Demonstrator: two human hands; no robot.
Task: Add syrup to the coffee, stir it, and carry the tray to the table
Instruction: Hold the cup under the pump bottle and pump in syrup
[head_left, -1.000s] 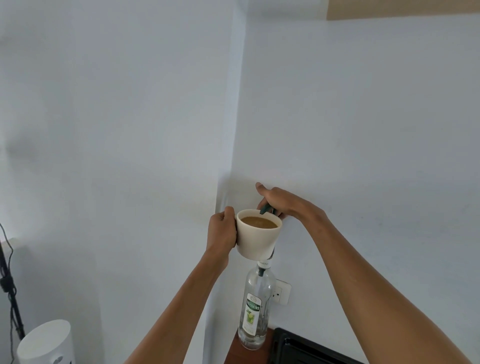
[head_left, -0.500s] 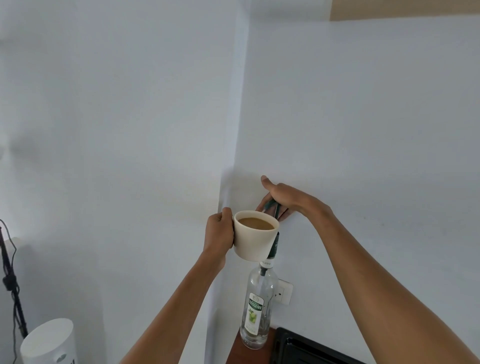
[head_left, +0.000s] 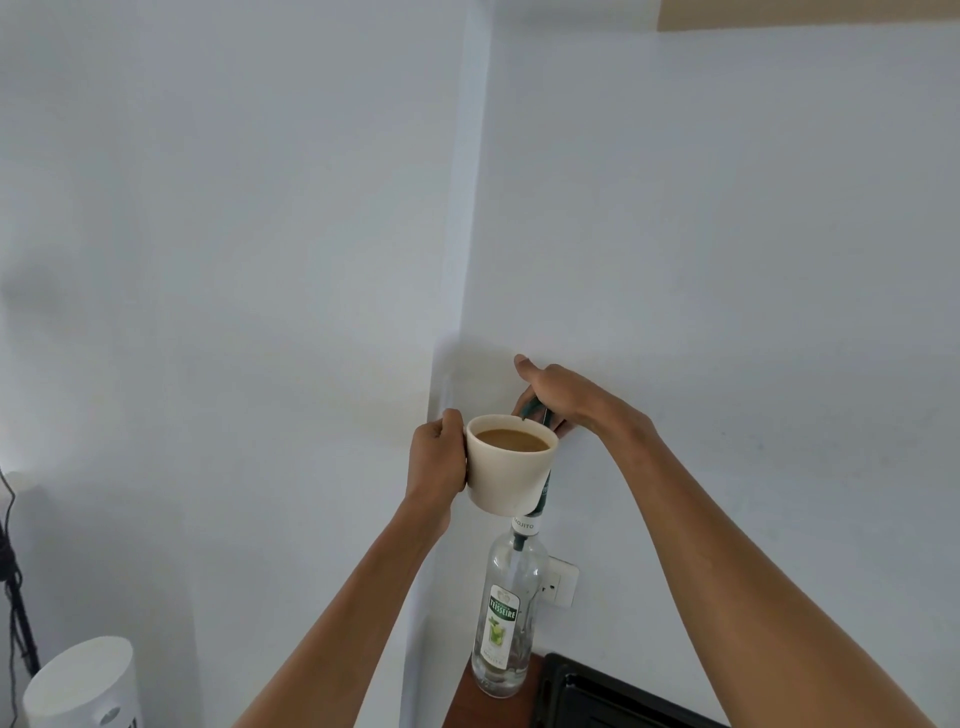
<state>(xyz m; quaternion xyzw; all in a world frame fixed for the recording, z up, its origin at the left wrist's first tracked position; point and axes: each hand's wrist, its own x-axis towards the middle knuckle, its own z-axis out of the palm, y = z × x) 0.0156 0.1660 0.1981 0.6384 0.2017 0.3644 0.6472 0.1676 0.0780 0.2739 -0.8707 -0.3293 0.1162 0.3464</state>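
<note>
My left hand holds a cream mug by its handle side, lifted high in front of the wall. Light brown coffee fills it almost to the rim. A clear glass syrup bottle with a green and white label stands upright below the mug on a brown surface. Its dark green pump rises behind the mug's far right rim. My right hand lies over the pump head with the thumb stuck out. The pump spout is hidden by the fingers and the mug.
A black tray sits at the bottom edge, right of the bottle. A white wall socket is behind the bottle's neck. A white cylinder and black cables stand at the far left. White walls meet in a corner behind.
My right hand has risen slightly on the pump, so more of the green stem shows beside the mug. The mug and bottle have hardly moved.
</note>
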